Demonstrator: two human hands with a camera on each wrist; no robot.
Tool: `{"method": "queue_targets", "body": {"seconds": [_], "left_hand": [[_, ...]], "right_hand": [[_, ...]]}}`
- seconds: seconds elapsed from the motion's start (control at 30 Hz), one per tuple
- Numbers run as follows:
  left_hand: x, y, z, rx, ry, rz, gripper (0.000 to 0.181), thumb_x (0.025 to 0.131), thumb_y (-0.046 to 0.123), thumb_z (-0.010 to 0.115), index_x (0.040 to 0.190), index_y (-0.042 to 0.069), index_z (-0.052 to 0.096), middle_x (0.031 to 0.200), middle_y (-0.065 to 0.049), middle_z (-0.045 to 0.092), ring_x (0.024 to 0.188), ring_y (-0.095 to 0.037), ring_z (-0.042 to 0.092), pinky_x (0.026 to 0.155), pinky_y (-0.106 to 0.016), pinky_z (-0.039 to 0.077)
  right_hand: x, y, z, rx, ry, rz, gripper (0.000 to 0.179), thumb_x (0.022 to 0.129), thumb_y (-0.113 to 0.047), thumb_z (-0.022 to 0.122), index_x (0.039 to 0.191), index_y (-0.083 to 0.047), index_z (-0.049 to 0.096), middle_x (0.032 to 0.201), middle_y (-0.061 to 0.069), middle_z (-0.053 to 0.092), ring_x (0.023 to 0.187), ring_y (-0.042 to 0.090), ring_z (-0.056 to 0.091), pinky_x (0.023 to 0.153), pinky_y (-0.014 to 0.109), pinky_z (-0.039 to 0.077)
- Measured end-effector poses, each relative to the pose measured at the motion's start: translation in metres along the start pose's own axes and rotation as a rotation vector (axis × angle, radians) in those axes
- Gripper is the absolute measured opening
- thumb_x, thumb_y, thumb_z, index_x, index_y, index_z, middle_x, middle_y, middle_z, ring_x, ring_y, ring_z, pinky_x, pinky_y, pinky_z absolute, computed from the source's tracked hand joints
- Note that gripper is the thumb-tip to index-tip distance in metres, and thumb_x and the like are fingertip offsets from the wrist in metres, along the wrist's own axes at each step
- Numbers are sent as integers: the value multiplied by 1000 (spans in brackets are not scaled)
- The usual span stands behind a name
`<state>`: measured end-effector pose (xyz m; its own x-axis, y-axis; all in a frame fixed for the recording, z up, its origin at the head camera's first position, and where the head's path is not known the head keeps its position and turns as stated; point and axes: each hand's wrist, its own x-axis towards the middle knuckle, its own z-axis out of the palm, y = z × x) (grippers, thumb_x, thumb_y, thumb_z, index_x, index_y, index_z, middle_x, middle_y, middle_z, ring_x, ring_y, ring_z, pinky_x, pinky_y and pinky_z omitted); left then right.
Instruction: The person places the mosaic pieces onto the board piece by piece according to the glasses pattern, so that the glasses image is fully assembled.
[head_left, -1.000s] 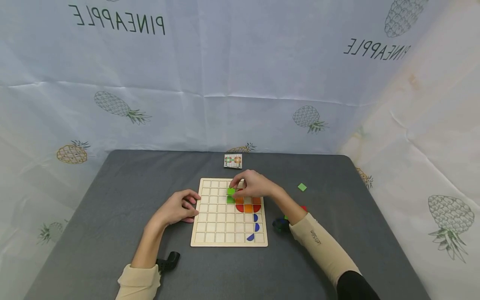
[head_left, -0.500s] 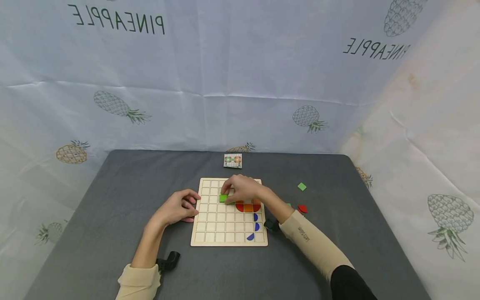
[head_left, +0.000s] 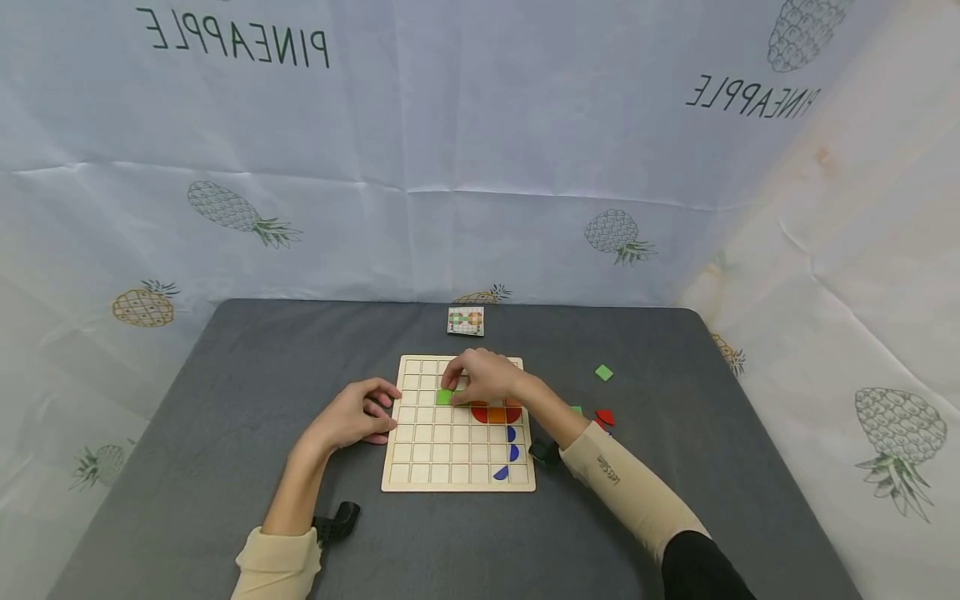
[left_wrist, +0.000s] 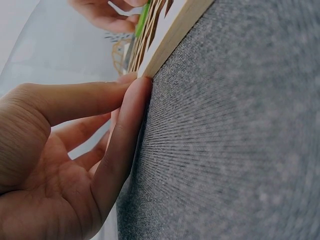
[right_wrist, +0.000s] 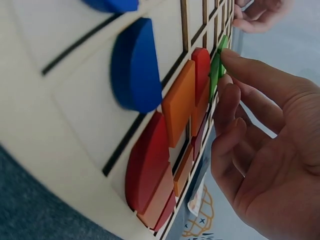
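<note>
My right hand (head_left: 486, 375) is over the upper part of a wooden grid board (head_left: 427, 467), pinching a green square tile (head_left: 444, 397) between thumb and finger. The tile lies almost flat at a cell there. In the right wrist view, the fingertips touch the green tile (right_wrist: 223, 45), next to another green piece. Red and orange pieces (right_wrist: 179, 102) and blue half-circles (right_wrist: 136, 65) lie on the board nearby. My left hand (head_left: 360, 414) rests loosely bent thumb and fingertips against the board's left edge. Part of the board is hidden under my right hand.
A small pattern card (head_left: 466, 321) lies behind the board. Right of the board are a loose green tile (head_left: 603, 372) and a red piece (head_left: 604, 417), with more pieces partly hidden by my right sleeve (head_left: 630, 487). A white pineapple-print cloth (head_left: 480, 242) hangs behind the grey table.
My right hand has moved left and slightly down over the board with the green tile, which now lies flatter in its cell. The left hand has stayed at the board's edge.
</note>
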<state>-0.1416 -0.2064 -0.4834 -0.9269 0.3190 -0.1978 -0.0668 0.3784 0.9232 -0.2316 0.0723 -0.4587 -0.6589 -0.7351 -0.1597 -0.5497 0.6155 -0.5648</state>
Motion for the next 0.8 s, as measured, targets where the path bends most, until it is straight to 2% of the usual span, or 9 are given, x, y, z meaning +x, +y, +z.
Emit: {"method": "queue_targets", "body": {"seconds": [0.17,0.43,0.57,0.8], "left_hand": [[0,1,0,-6,-3,-2,44,93,-6,78,134,-8,61,111,-20,55,85,-22,63,67,-37,69],[1,-1,-1,-15,-11,3,44,93,-7,78,133,-8,61,111,-19,55,85,-21,63,67,-37,69],[1,-1,-1,-14,-13,3,44,93,-6,78,134,-8,61,111,-19,55,86,-21,62,68,-37,69],[1,-2,-3,-8,-16,11,45,93,-6,77,134,-9,60,112,-21,55,87,-21,64,67,-38,69]], "right_hand": [[-3,0,-4,24,2,4,21,96,-21,85,116,-16,80,110,-1,80,86,7,70,83,26,58],[-13,6,-9,72,8,-60,21,97,-16,83,117,-9,80,116,7,82,89,14,78,83,23,61],[-21,9,-13,98,25,-33,23,97,-16,82,119,-9,80,119,7,81,92,18,79,82,23,62],[-40,14,-26,99,48,20,28,98,-18,82,123,-8,78,119,10,79,79,15,70,67,23,58]]}}
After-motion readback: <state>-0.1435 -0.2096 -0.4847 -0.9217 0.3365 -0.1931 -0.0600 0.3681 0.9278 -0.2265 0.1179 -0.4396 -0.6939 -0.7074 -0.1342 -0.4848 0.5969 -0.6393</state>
